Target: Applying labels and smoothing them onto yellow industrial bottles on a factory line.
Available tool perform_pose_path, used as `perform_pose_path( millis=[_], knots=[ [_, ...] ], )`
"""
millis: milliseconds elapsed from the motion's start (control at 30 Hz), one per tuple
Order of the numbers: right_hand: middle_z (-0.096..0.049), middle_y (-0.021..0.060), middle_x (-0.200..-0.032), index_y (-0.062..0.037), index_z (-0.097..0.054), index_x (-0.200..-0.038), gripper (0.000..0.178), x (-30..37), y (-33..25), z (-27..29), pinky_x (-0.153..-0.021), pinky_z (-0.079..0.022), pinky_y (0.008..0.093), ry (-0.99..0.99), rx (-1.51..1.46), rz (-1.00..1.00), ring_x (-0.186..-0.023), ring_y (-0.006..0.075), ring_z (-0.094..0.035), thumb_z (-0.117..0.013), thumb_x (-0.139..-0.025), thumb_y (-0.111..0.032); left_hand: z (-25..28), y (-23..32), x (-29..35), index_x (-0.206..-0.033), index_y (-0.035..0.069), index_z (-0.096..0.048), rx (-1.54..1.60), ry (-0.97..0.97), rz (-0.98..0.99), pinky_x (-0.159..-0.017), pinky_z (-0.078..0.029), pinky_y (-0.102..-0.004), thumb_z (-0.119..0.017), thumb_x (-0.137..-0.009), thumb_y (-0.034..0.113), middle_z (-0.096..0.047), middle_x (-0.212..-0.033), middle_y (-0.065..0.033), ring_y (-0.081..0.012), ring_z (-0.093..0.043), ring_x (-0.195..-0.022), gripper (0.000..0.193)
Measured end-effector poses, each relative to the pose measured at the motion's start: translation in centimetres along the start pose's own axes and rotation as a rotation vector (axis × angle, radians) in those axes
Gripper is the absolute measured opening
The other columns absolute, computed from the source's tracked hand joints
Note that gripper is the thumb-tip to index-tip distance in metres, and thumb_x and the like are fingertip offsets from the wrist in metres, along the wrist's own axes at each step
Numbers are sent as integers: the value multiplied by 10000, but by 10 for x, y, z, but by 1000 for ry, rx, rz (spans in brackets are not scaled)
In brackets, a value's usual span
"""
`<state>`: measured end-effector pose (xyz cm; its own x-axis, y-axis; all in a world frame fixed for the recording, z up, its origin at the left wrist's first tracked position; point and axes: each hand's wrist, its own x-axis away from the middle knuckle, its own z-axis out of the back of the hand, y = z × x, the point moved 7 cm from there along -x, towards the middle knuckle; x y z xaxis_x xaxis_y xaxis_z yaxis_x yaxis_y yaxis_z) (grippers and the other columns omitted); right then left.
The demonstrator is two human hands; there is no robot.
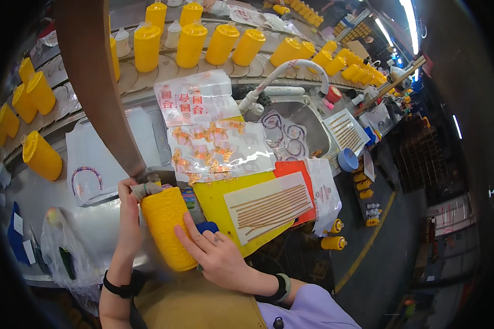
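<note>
A yellow bottle (167, 227) with a textured surface leans in front of me, its neck end pointing away. My left hand (129, 219) grips it along its left side and shoulder. Greyish cloth-like material (145, 189) lies at the shoulder by my left fingertips. My right hand (219, 257) rests on the bottle's right side, index and middle fingers stretched out along the surface, the other fingers partly bent. Its thumb is mostly hidden. A dark blue round thing (207, 226) shows just behind the right fingers.
Sheets of orange horse-shaped decals (214, 147) and brown strips (271, 205) lie beyond the bottle. A sink (313, 118) with a white faucet (291, 64) stands at the back. Yellow bottles (192, 45) line a curved conveyor (164, 77). A brown post (90, 71) rises on the left.
</note>
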<state>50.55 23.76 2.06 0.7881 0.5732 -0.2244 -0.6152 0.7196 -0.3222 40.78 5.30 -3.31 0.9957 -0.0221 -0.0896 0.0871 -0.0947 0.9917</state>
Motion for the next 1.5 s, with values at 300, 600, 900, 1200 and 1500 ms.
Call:
perform_pose_path(
  millis=[300, 600, 900, 1200, 1500],
  knots=[
    [-485, 268, -1593, 53, -500, -1533, 892, -10, -2, 11, -707, -457, 343, 49, -70, -26, -763, 248, -549, -655, -655, 45, 1, 2, 3, -1287, 38, -464, -112, -76, -56, -1091, -390, -328, -290, -1153, 522, -493, -1217, -62, -160, -522, -1170, 532],
    [-490, 322, -1555, 151, -406, -1528, 907, -5, 11, -4, -768, -513, 394, 32, -272, -173, -825, 343, -605, -734, -690, 38, 3, 8, 4, -1353, 9, -400, -52, -62, -48, -1080, -373, -310, -262, -1145, 568, -480, -1217, -77, -147, -492, -1142, 613],
    [-519, 348, -1516, 162, -384, -1538, 928, -9, 15, -5, -750, -503, 377, 3, -306, -245, -815, 317, -601, -715, -680, 41, 5, 5, 2, -1294, -56, -471, -117, -90, -59, -1118, -303, -315, -260, -1158, 494, -357, -1259, -89, -184, -410, -1180, 605],
    [-533, 363, -1494, 170, -410, -1518, 943, -13, 11, 4, -732, -484, 364, 16, -209, -198, -785, 294, -583, -710, -632, 58, 1, 11, 2, -1313, -50, -425, -51, -82, -21, -1078, -343, -295, -260, -1150, 541, -370, -1219, -73, -144, -437, -1146, 636],
    [-539, 365, -1486, 156, -433, -1517, 1021, -6, 12, 1, -748, -513, 369, 110, -276, -190, -766, 296, -606, -740, -547, 70, 2, 8, 2, -1206, -18, -615, -141, -64, -9, -1140, -257, -356, -205, -1122, 619, -386, -1211, -92, -216, -383, -1225, 763]
  ],
)
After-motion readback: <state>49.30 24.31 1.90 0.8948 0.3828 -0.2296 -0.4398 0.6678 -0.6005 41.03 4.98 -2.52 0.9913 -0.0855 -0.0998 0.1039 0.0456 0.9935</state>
